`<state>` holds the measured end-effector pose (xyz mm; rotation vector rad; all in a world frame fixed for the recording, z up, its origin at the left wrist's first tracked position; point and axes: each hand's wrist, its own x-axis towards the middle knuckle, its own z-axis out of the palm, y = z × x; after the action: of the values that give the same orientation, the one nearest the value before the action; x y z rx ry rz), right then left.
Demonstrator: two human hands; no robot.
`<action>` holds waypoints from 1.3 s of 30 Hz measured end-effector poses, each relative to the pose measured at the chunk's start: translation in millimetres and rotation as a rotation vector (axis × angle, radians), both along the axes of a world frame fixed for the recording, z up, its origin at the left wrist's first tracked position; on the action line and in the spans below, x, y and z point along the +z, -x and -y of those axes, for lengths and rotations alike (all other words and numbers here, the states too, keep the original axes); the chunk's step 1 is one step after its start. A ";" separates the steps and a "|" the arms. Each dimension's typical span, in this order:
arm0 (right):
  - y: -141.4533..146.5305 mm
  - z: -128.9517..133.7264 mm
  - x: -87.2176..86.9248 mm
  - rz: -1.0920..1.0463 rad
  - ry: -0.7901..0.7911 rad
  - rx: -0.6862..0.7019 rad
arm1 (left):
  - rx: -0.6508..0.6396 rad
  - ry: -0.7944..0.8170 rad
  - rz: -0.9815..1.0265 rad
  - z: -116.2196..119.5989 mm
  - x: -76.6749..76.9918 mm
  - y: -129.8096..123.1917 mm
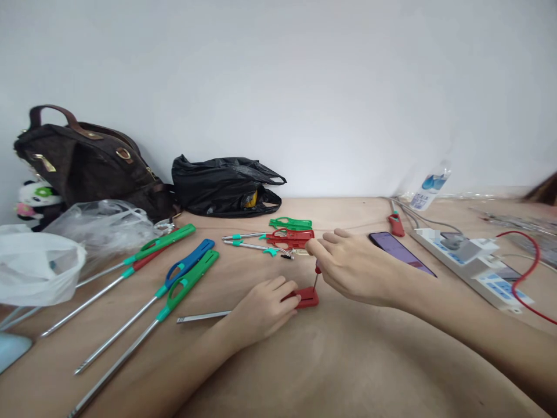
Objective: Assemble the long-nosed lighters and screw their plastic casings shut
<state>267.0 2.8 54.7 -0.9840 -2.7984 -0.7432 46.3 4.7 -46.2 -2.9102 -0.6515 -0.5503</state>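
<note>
Under my left hand (267, 305) lies a red long-necked lighter (310, 296), its metal tube pointing left on the table. The fingers of that hand are closed over the red handle and press it down. My right hand (348, 264) grips a screwdriver (317, 276) with a red handle. It stands nearly upright, and its tip meets the right end of the lighter's handle. Most of the screwdriver's handle is hidden by my fingers. Just beyond my hands are opened red lighter parts (289, 237) and a green handle shell (290, 223).
Several long lighters, a blue one (187, 267) among them, lie at the left. Behind them are a plastic bag (107, 226), a brown backpack (73, 157) and a black bag (217, 186). At right are a phone (400, 253), a power strip (465, 270) and a bottle (430, 186).
</note>
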 end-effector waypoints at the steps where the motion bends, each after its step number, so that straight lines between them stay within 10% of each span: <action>1: -1.4 -1.3 -0.5 0.006 -0.003 0.017 | -0.002 0.001 0.002 0.1 0.3 0.0; 22: 1.0 -5.9 -10.4 -0.001 -0.073 0.001 | -0.006 0.005 -0.004 0.8 2.2 -0.4; 35: -4.7 3.3 6.3 -0.115 0.346 -0.009 | -0.010 0.003 -0.003 -0.1 3.0 -1.0; 39: -6.2 -5.5 -3.1 -0.035 0.201 -0.092 | -0.010 0.006 0.000 -0.2 1.6 -0.4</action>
<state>273.3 8.3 51.5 -1.1519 -2.8566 -0.4544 46.6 4.9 -44.6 -2.9212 -0.6396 -0.5505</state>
